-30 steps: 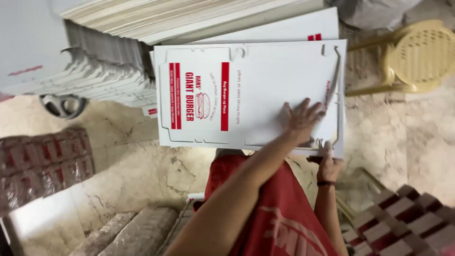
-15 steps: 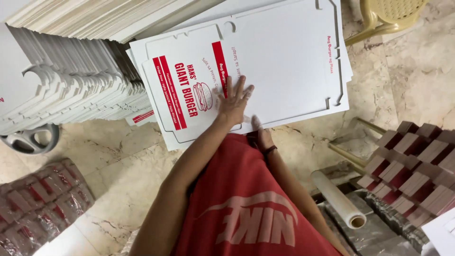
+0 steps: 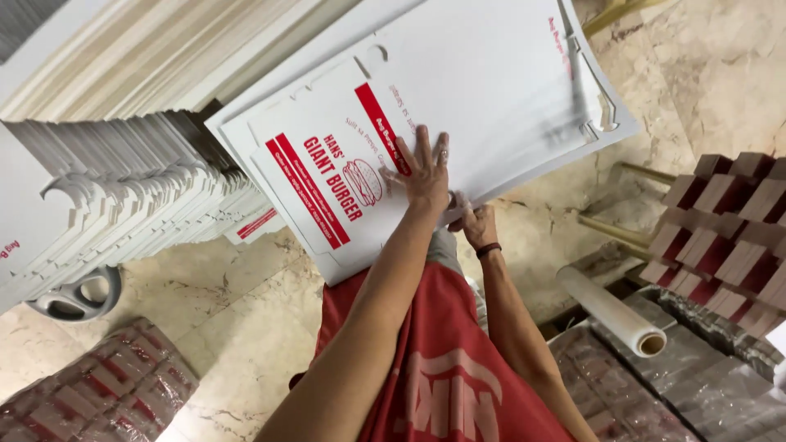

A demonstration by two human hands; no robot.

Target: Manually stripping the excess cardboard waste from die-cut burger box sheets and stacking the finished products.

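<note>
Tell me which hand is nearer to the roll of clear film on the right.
Right. The right hand grips the near edge of the flat white cardboard sheet, up-left of the film roll. The left hand lies flat on the sheet, farther away.

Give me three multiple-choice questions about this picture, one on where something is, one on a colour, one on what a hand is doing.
1. Where does the roll of clear plastic film lie?
A. Right of the person, beside wrapped bundles
B. On top of the white sheet
C. In the left hand

2. What colour are the printed bars on the flat white cardboard box sheet?
A. Blue
B. Red
C. Green

3. How does the left hand meet the sheet?
A. Clenched in a fist above it
B. Pinching a corner
C. Flat, fingers spread, palm down on it

Answers: 1 A, the roll rests low on the right by film-wrapped bundles. 2 B, the bars beside the burger drawing are red. 3 C, the left hand lies open on the sheet, while the right hand grips its near edge from below.
</note>
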